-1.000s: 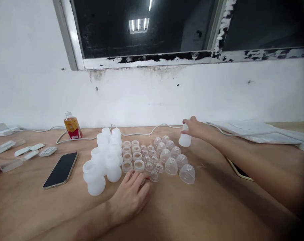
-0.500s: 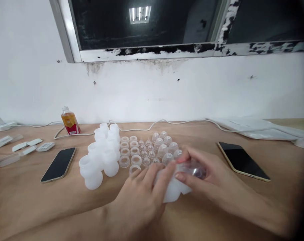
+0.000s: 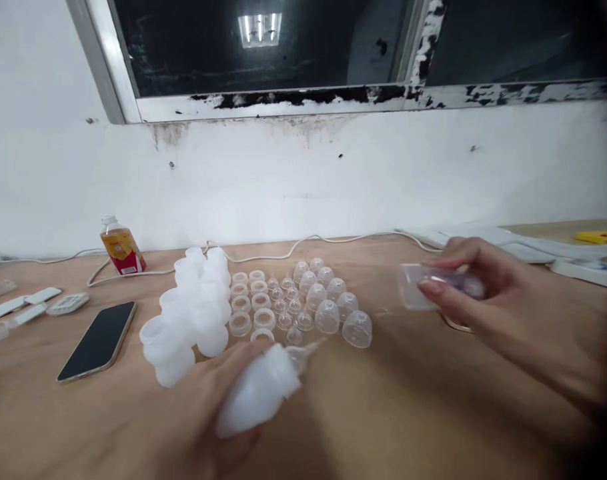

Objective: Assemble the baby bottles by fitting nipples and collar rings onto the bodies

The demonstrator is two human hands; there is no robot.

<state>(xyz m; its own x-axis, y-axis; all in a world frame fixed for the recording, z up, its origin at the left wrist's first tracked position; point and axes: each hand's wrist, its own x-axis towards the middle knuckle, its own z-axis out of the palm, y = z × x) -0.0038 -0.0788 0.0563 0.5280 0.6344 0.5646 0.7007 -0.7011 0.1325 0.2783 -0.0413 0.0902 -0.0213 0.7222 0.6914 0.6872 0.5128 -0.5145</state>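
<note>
My left hand (image 3: 198, 413), blurred, is closed around a white baby bottle (image 3: 253, 393). The bottle lies tilted, its collar and clear nipple (image 3: 297, 358) pointing up and to the right. Well apart on the right, my right hand (image 3: 498, 293) grips a clear plastic piece (image 3: 412, 288) with a straight-walled end and a rounded part; its exact kind is unclear. Beyond my left hand stand several white bottles (image 3: 198, 313) without collars. Beside them are rows of collar rings (image 3: 240, 324), clear nipples (image 3: 304, 321) and transparent dome caps (image 3: 327, 317).
A phone (image 3: 98, 341) lies left of the bottles, near white plastic pieces (image 3: 68, 304). A drink bottle (image 3: 123, 248) stands at the back left. A white cable (image 3: 303, 248) runs along the wall. White plastic bags (image 3: 513, 240) and a yellow item (image 3: 598, 237) lie back right.
My hands have parted: the left moved left and down with the bottle, the right moved right with the clear piece. The bottle's nipple has come into view. The camera view shifted slightly right.
</note>
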